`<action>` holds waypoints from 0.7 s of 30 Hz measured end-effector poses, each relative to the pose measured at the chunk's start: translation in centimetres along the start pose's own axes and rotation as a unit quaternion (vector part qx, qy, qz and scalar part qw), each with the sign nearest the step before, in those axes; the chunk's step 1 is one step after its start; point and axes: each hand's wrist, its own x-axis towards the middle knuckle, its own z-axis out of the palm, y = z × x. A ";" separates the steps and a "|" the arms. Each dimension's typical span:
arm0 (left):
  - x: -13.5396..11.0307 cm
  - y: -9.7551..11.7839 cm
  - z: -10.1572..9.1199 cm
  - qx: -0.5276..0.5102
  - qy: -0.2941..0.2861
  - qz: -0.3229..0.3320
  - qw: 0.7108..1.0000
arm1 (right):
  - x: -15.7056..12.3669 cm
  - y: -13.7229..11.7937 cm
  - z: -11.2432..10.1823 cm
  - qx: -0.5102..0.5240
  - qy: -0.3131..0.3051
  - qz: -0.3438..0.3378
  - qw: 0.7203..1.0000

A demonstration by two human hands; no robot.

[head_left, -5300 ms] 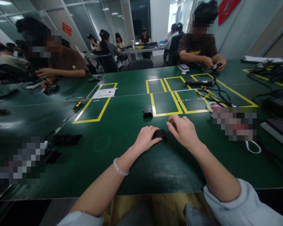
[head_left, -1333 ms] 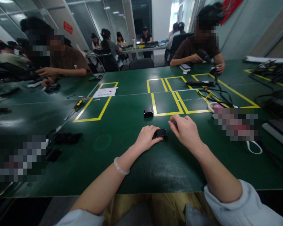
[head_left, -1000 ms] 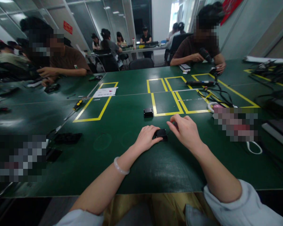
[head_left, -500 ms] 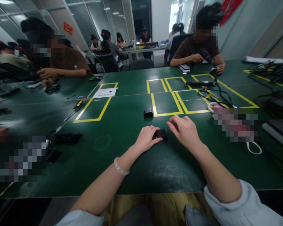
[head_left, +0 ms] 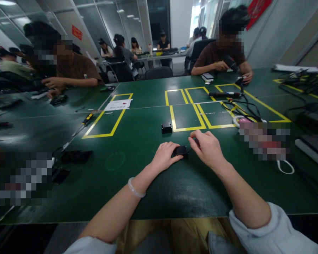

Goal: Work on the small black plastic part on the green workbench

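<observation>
A small black box-like part (head_left: 180, 151) lies on the green table (head_left: 148, 190) in front of me. My left hand (head_left: 164, 156) rests beside it with curled fingers pressing on its left side. My right hand (head_left: 207, 147) hovers just right of the part, its fingers pinched together around something thin and dark that I cannot make out. A second small black part (head_left: 166, 127) sits alone a little farther back, at the corner of a yellow-taped square (head_left: 187, 115).
A screwdriver with a yellow-black handle (head_left: 85, 120) and a paper sheet (head_left: 117, 104) lie to the left. Black flat pieces (head_left: 75, 156) sit near the left edge. Cables (head_left: 241, 106) and a white loop (head_left: 284, 166) lie at right. Other people work across the table.
Both hands have stayed at the small black part with only slight finger shifts. The person across the table picked up a black tool.
</observation>
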 end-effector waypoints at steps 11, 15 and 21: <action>-0.1 0.1 0.0 0.004 0.011 0.011 1.000 | -0.1 0.0 0.0 0.001 -0.009 -0.009 1.000; -0.1 0.2 -0.1 0.002 0.009 0.009 1.000 | -0.1 0.0 0.0 -0.011 0.001 -0.004 1.000; -0.2 0.3 -0.2 -0.005 0.012 0.008 1.000 | 0.1 -0.1 0.0 -0.039 0.005 -0.012 0.999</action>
